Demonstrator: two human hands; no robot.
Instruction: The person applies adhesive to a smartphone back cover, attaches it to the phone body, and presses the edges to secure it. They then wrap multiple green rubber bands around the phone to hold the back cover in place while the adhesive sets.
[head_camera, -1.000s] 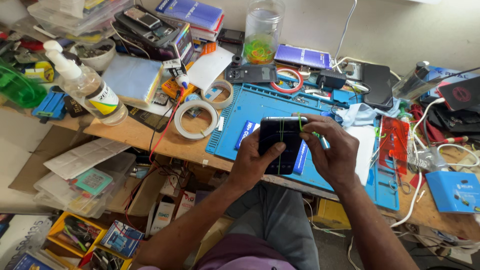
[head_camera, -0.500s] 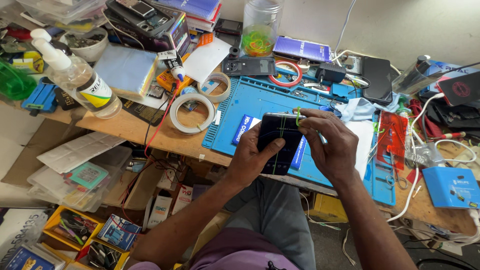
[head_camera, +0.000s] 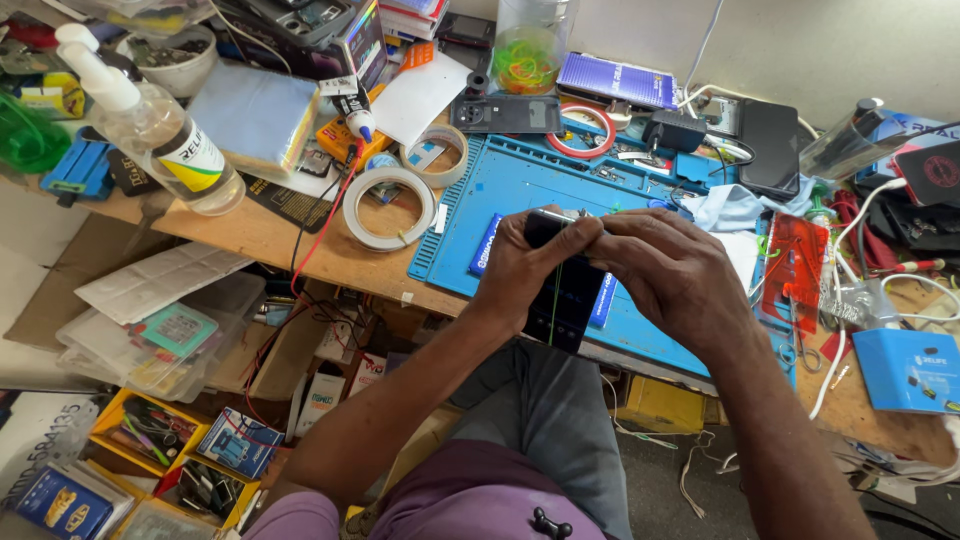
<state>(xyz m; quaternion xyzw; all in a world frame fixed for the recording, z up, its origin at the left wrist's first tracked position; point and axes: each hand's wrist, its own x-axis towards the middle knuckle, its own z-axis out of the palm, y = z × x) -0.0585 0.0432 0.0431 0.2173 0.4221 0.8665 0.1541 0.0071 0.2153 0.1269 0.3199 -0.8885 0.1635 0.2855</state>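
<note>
We hold a dark phone (head_camera: 562, 300) upright near the middle of the frame, above the lower edge of the blue work mat (head_camera: 520, 190). Our left hand (head_camera: 525, 270) wraps around the phone's left side and upper end, fingers closed on it so it stays steady. Our right hand (head_camera: 680, 275) comes in from the right with its fingertips pinched at the phone's top edge, beside something small and metallic; we cannot tell exactly what those fingertips grip. Holding the phone over the mat keeps it above a soft surface rather than the bare wooden bench (head_camera: 250, 235).

Left of the mat lie two tape rolls (head_camera: 388, 207), within easy reach. At the upper left a clear pump bottle (head_camera: 160, 135) lies tilted on the bench. A jar of coloured bands (head_camera: 528, 50) stands at the top centre, and a red-rimmed ring (head_camera: 580, 130) rests on the mat's upper edge.
</note>
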